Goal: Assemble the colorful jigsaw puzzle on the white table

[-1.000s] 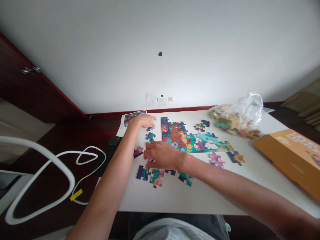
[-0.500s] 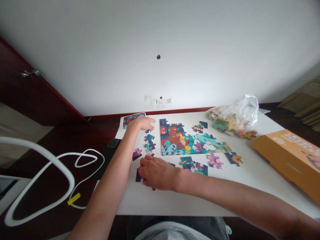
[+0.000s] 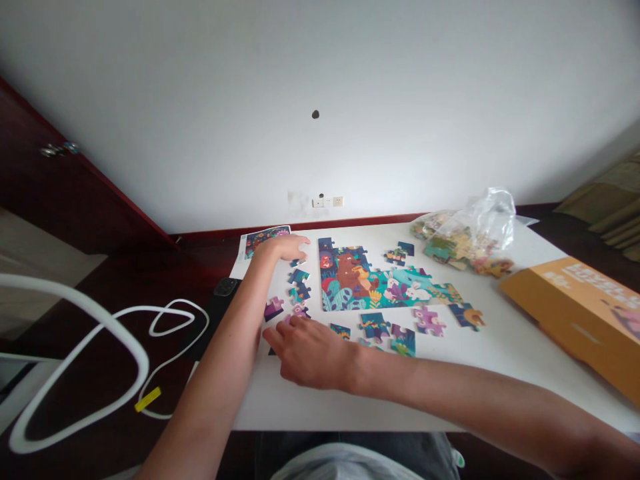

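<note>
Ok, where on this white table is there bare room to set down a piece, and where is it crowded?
Bare white table lies between the orange cardboard box and the purple puzzle pieces. Another patch lies below the right hand. It is crowded around the left hand, where loose pieces sit beside the assembled puzzle.

Matt cardboard puzzle pieces (image 3: 429,321)

A home room, dark wooden door (image 3: 65,180), wall sockets (image 3: 327,201)

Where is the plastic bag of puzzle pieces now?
In the head view, the plastic bag sits at the back right of the white table, beyond the assembled puzzle and left of the orange cardboard box.
</note>
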Tool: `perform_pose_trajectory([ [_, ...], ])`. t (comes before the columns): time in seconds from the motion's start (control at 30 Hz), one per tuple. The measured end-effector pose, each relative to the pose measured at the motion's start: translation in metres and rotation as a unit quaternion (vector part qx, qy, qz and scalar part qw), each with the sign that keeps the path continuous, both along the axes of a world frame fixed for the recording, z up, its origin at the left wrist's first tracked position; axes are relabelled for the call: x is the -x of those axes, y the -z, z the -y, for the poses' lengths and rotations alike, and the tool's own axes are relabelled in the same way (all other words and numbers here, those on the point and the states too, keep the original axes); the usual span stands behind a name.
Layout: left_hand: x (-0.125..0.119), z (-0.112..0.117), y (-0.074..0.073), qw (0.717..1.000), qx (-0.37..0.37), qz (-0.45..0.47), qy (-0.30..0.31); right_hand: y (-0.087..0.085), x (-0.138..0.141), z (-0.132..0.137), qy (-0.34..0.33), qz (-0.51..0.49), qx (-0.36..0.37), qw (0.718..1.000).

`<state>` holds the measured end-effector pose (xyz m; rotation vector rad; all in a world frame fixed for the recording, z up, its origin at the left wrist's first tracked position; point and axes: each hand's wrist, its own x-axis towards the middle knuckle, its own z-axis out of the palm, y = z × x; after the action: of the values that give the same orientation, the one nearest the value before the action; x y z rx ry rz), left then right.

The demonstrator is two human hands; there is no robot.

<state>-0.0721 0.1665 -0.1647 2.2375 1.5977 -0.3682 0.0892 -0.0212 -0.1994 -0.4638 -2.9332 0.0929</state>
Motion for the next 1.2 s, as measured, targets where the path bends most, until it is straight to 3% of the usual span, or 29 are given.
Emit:
perform_pose_trajectory([
  [0.1,0.002,-0.001,0.002,1.000,-0.005,0.001,0.006,-0.005,-0.001,-0.007,-0.011,0.018,0.016,1.000],
  [0.23,0.003,-0.002,0.002,1.000,-0.003,0.004,0.002,-0.024,-0.008,-0.027,0.017,0.031,0.098,0.995],
  [0.33,0.001,0.000,-0.001,1.000,0.008,0.002,-0.021,-0.040,-0.023,-0.057,0.081,0.008,0.119,0.990],
  [0.4,-0.001,0.001,-0.002,1.000,-0.001,-0.002,-0.020,-0.043,-0.038,-0.087,0.181,0.007,0.094,0.979],
  [0.53,-0.005,0.000,-0.001,1.000,-0.019,-0.016,-0.010,-0.027,-0.070,-0.150,0.340,-0.010,0.060,0.939],
  [0.67,-0.006,-0.005,0.005,1.000,-0.025,-0.004,-0.001,-0.002,-0.089,-0.190,0.408,-0.095,0.051,0.907],
  [0.77,-0.011,-0.006,0.010,0.998,-0.057,0.026,0.012,0.013,-0.092,-0.198,0.420,-0.136,0.051,0.896],
  [0.87,-0.019,-0.005,0.015,0.995,-0.074,0.046,0.039,0.020,-0.092,-0.198,0.400,-0.100,0.066,0.909],
  [1.03,-0.033,-0.001,0.022,0.985,-0.118,0.091,0.085,0.022,-0.094,-0.197,0.374,-0.071,0.071,0.922],
  [1.2,-0.040,0.000,0.030,0.982,-0.137,0.098,0.081,0.024,-0.096,-0.199,0.374,-0.107,0.043,0.920],
])
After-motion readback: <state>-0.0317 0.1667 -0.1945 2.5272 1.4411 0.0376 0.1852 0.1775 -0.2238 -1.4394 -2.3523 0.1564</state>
